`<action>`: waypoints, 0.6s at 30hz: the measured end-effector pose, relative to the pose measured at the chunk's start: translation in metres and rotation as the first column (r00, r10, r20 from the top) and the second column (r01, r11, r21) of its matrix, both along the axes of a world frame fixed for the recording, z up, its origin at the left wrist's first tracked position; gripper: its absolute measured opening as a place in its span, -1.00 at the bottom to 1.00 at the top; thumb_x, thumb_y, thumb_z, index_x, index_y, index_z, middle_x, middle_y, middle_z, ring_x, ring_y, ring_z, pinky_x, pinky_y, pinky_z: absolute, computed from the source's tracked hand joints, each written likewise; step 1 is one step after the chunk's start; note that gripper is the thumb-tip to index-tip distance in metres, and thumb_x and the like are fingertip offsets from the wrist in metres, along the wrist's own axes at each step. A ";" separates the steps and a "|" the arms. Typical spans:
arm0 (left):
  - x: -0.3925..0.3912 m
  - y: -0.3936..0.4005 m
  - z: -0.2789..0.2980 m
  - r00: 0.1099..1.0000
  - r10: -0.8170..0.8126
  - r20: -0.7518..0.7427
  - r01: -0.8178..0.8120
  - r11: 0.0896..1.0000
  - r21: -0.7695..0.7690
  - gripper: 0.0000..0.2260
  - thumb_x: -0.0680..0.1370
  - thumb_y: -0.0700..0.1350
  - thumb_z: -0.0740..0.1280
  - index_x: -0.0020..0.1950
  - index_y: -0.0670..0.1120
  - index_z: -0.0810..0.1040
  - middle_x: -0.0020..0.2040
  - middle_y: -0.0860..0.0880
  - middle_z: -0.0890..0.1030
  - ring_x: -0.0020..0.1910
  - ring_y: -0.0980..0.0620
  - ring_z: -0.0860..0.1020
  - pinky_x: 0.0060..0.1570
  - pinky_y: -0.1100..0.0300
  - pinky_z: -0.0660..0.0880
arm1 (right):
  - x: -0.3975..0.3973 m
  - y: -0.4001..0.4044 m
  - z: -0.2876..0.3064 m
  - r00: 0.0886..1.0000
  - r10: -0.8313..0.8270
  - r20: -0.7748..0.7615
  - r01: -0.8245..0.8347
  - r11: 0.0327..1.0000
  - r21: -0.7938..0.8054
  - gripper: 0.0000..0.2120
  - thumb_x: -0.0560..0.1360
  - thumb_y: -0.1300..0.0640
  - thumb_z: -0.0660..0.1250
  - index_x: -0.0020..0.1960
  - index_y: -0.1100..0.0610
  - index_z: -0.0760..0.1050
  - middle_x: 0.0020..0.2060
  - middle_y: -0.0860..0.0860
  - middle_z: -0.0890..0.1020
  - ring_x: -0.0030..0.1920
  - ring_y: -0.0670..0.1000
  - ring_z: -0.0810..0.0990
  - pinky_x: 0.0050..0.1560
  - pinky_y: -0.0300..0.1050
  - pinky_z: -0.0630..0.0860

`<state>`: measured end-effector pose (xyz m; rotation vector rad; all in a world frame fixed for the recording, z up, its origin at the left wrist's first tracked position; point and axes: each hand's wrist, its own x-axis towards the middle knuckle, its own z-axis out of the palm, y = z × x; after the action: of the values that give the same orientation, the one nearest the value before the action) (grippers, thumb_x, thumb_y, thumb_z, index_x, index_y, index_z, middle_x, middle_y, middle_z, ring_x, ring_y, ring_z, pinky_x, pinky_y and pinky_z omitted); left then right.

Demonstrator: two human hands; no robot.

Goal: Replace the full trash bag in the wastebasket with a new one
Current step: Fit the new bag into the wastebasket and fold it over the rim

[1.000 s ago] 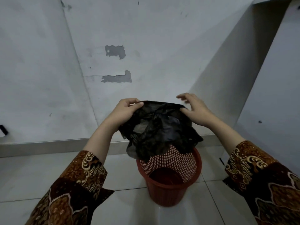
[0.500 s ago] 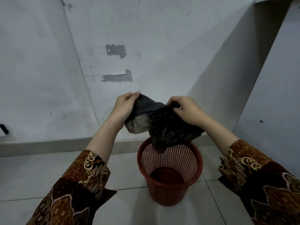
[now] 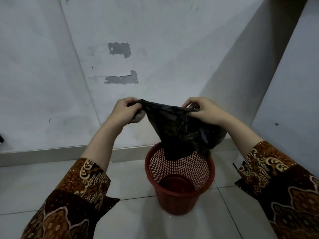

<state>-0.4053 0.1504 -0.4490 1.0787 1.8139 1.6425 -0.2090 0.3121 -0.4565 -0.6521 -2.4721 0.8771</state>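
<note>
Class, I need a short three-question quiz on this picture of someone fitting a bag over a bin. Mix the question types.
1. True or false: the red wastebasket already has a liner in it.
2. Which hands grip the black bag? A) left only B) right only C) both
3. Fill in: the bag's lowest end hangs over the basket's ____.

Key: 1 false, its bottom shows bare. 2 C, left hand and right hand. 3 rim.

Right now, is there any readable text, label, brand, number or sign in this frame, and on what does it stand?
None can be read.
Black trash bag, held by both hands: no print visible.
Red wastebasket: no label or brand visible.
Wall: only patches of missing paint, no writing.
Patterned sleeves: ornament only, no letters.
</note>
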 end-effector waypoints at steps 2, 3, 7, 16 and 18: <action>-0.006 -0.003 -0.001 0.989 0.056 0.139 -0.059 0.998 0.014 -0.83 0.52 -0.35 0.25 0.07 -0.19 0.50 -0.38 -0.11 0.53 -0.60 0.06 0.47 -0.56 0.34 0.33 | 0.003 0.004 0.002 0.998 -0.018 -0.054 0.020 1.000 0.020 -0.89 0.43 0.27 0.40 -0.11 0.10 0.55 -0.21 0.04 0.63 -0.22 -0.16 0.57 0.00 -0.17 0.50; -0.009 -0.005 -0.002 0.982 0.068 0.178 -0.070 0.998 0.005 -0.78 0.51 -0.35 0.27 0.13 -0.17 0.48 -0.30 -0.12 0.56 -0.56 0.06 0.53 -0.50 0.31 0.41 | 0.005 0.005 0.004 0.997 -0.011 -0.070 0.010 1.000 -0.009 -0.95 0.44 0.25 0.40 -0.11 0.14 0.55 -0.23 0.03 0.62 -0.27 -0.24 0.56 -0.06 -0.28 0.50; -0.014 -0.006 -0.004 0.968 0.032 0.248 -0.033 0.999 0.001 -0.73 0.50 -0.42 0.25 0.10 -0.13 0.53 -0.26 -0.13 0.60 -0.50 -0.01 0.56 -0.31 0.12 0.38 | 0.012 0.004 0.006 0.997 -0.006 -0.077 -0.007 0.987 -0.162 -0.71 0.55 0.13 0.27 -0.07 0.38 0.55 -0.24 0.10 0.60 -0.25 -0.13 0.55 -0.20 -0.33 0.46; -0.015 0.001 -0.012 0.982 0.160 -0.096 -0.169 0.982 -0.090 -0.80 0.50 -0.35 0.19 -0.09 -0.10 0.55 -0.28 -0.04 0.54 -0.33 0.08 0.51 -0.44 0.39 0.42 | 0.010 0.018 0.001 0.858 -0.414 -0.302 0.341 0.901 -0.268 -0.58 0.51 -0.11 0.12 -0.17 0.21 0.55 -0.22 0.14 0.59 -0.21 0.11 0.55 -0.09 0.01 0.49; -0.022 0.002 -0.017 0.973 0.199 -0.117 -0.214 0.969 -0.127 -0.79 0.50 -0.30 0.20 -0.17 -0.04 0.53 -0.25 -0.06 0.55 -0.34 0.04 0.55 -0.34 0.23 0.39 | 0.013 0.021 0.004 0.769 -0.523 -0.369 0.352 0.827 -0.439 -0.65 0.57 -0.01 0.11 -0.21 0.17 0.53 -0.17 0.15 0.60 -0.15 0.13 0.58 -0.05 0.04 0.53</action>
<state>-0.4274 0.1520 -0.4658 0.9567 2.1373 1.5708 -0.1963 0.3329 -0.4528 -0.9617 -1.6311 1.1233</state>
